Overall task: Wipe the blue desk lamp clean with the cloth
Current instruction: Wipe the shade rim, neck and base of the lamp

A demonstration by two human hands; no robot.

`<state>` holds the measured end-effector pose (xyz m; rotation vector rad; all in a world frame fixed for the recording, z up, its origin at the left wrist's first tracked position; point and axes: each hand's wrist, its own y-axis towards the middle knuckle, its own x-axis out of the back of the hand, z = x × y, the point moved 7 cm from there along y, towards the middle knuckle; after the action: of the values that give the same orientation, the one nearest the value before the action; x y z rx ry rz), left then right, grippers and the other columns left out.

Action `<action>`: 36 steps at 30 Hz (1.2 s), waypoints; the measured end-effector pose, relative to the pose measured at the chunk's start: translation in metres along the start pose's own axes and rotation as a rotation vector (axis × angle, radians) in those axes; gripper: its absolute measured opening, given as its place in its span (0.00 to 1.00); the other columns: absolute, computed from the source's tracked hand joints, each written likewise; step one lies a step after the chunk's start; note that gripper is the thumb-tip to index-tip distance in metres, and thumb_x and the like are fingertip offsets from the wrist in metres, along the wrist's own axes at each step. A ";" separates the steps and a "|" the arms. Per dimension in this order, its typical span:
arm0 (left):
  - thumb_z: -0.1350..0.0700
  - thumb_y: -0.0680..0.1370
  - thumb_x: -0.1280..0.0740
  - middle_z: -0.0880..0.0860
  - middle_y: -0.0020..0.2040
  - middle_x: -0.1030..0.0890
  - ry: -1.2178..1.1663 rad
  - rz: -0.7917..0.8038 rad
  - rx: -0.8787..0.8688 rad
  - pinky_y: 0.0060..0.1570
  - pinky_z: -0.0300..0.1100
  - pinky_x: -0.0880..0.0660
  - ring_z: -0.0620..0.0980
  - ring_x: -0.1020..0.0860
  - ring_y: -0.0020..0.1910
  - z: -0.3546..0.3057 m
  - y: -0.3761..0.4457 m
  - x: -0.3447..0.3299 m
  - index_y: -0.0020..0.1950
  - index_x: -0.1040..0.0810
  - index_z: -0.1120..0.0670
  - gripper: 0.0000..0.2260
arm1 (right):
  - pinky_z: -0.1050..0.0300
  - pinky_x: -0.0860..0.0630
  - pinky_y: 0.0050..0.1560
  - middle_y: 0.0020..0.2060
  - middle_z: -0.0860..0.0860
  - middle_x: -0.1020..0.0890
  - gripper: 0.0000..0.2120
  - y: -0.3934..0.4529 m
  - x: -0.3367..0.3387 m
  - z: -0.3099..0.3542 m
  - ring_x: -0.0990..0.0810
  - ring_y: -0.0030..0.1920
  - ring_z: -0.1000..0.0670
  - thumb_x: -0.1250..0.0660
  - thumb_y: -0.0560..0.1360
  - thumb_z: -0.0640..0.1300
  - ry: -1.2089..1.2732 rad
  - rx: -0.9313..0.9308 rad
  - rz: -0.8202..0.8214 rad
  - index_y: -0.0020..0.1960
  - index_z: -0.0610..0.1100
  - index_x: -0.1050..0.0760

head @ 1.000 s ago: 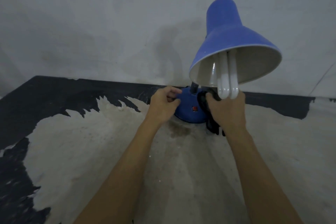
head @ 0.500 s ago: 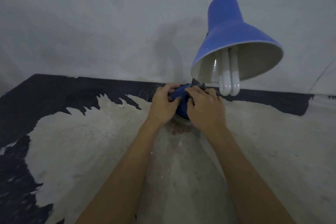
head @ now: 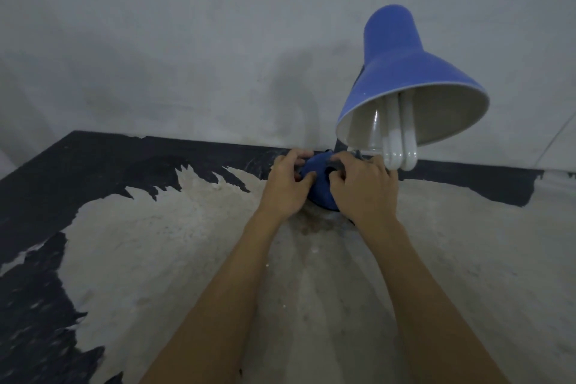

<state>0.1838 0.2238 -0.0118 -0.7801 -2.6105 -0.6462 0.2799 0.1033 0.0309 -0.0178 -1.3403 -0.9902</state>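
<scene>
The blue desk lamp (head: 402, 78) stands at the far edge of the worn table (head: 156, 243), against the wall. Both hands cover most of its round base (head: 321, 184). The left hand (head: 288, 185) curls around the base's left side. The right hand (head: 364, 187) presses down with bent fingers on what seems to be the dark cloth (head: 332, 169), almost wholly hidden beneath them.

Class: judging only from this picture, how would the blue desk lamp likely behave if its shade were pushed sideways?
The shade sits high and off to one side of the small base, so the lamp may tip. The left hand gripping the base suggests it needs steadying. The exposed bulb looks fragile.
</scene>
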 end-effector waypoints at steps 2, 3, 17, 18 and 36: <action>0.60 0.79 0.31 0.54 0.59 0.26 -0.017 0.004 0.010 0.45 0.26 0.30 0.41 0.26 0.45 0.002 0.001 -0.001 0.64 0.24 0.49 0.15 | 0.47 0.28 0.53 0.46 0.47 0.15 0.14 0.001 -0.002 -0.010 0.20 0.49 0.40 0.36 0.74 0.54 -0.021 -0.040 0.025 0.57 0.53 0.20; 0.59 0.79 0.30 0.54 0.59 0.26 -0.029 0.005 0.020 0.46 0.28 0.30 0.40 0.26 0.43 0.004 0.001 -0.001 0.64 0.24 0.49 0.15 | 0.46 0.28 0.54 0.49 0.47 0.16 0.16 0.001 -0.004 -0.017 0.21 0.52 0.40 0.37 0.74 0.57 -0.028 -0.073 0.050 0.58 0.53 0.21; 0.56 0.80 0.32 0.51 0.59 0.28 -0.027 0.019 0.049 0.50 0.37 0.29 0.39 0.26 0.44 0.002 -0.002 -0.003 0.66 0.25 0.48 0.15 | 0.58 0.33 0.44 0.46 0.49 0.23 0.20 0.011 -0.014 -0.058 0.24 0.46 0.47 0.35 0.75 0.56 0.354 -0.372 0.020 0.58 0.41 0.26; 0.56 0.80 0.32 0.52 0.59 0.28 -0.022 0.019 0.045 0.51 0.37 0.29 0.39 0.27 0.44 0.002 -0.001 -0.004 0.66 0.25 0.48 0.15 | 0.56 0.30 0.45 0.46 0.47 0.21 0.22 0.012 -0.015 -0.053 0.22 0.47 0.45 0.35 0.74 0.58 0.377 -0.377 0.018 0.57 0.41 0.26; 0.56 0.80 0.32 0.50 0.59 0.29 -0.033 0.019 0.043 0.56 0.37 0.29 0.44 0.25 0.49 0.003 -0.002 -0.005 0.65 0.25 0.46 0.14 | 0.51 0.27 0.56 0.55 0.45 0.19 0.24 0.027 -0.027 -0.053 0.21 0.58 0.42 0.29 0.72 0.59 0.311 -0.460 0.062 0.57 0.42 0.24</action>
<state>0.1858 0.2221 -0.0169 -0.8086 -2.6337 -0.5750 0.3405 0.1073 0.0073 -0.2427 -0.8066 -1.1770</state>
